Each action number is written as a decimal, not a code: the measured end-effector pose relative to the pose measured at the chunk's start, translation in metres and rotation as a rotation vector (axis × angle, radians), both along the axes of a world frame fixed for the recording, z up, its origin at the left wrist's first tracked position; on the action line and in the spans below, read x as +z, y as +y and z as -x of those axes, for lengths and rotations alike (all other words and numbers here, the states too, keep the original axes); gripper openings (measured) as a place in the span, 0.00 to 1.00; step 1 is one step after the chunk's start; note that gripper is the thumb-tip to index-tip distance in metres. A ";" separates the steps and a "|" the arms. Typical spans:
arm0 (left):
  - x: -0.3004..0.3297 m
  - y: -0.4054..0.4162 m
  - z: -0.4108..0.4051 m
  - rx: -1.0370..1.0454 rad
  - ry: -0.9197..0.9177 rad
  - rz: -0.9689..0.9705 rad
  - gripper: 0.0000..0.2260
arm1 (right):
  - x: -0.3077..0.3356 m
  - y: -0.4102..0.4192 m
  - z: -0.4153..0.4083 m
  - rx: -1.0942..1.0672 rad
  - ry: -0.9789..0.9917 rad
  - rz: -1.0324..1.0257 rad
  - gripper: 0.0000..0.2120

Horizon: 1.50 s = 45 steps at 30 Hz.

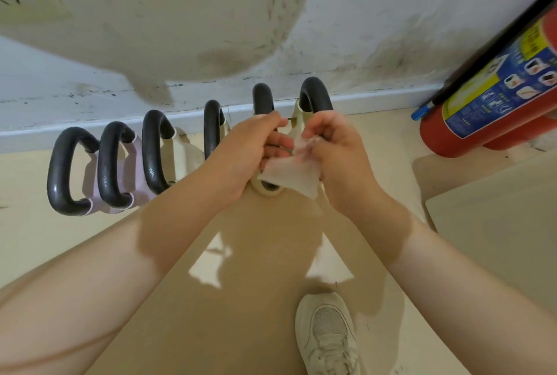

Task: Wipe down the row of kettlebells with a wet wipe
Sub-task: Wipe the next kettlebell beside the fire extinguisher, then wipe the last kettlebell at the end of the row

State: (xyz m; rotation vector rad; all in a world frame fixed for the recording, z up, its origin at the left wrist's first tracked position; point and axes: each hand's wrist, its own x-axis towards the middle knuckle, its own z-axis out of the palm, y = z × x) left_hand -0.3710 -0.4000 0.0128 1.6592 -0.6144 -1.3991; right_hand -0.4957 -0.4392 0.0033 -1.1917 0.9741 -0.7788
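A single head-worn view looks steeply down and forward at the floor by a wall, close over both forearms (wide-angle, so edges bend), with a shoe at the lower edge.

Looks like a corner of a small gym or home workout room. Along the scuffed white plastered wall, standing on the glossy beige tiled floor: a row of kettlebells with thick black loop handles on pale cream and lilac bodies. To the right of that row, against the same wall: a red cylindrical fire extinguisher with a blue and yellow instruction label. Below the row, nearer the camera: a cream mesh lace-up sports shoe, fitting an exercise space.
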 end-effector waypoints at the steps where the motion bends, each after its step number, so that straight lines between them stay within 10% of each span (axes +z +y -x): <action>1: -0.002 -0.005 0.004 -0.014 -0.075 -0.022 0.13 | 0.004 -0.006 0.003 -0.056 -0.130 -0.242 0.16; 5: -0.002 -0.018 0.022 -0.127 -0.048 0.019 0.15 | 0.014 -0.029 0.019 -0.038 -0.470 -0.665 0.13; 17: -0.003 -0.074 0.033 -0.074 -0.091 0.241 0.07 | -0.003 -0.092 0.052 0.145 0.107 -0.466 0.12; 24: -0.039 -0.110 0.034 0.114 -0.352 -0.206 0.22 | -0.026 -0.144 0.055 -0.326 -0.172 -0.633 0.09; 30: -0.050 -0.118 0.029 0.061 -0.026 -0.228 0.17 | -0.028 -0.149 0.029 -0.216 0.040 -0.341 0.08; 35: -0.052 -0.108 0.033 -0.006 -0.105 -0.206 0.15 | -0.044 -0.151 0.006 -0.143 0.270 -0.016 0.04; 41: -0.045 -0.073 0.046 0.003 -0.032 -0.100 0.06 | -0.053 -0.143 -0.003 0.658 0.406 0.594 0.12; 45: -0.047 -0.064 0.051 0.015 0.007 -0.113 0.11 | -0.057 -0.157 -0.015 0.608 0.429 0.254 0.15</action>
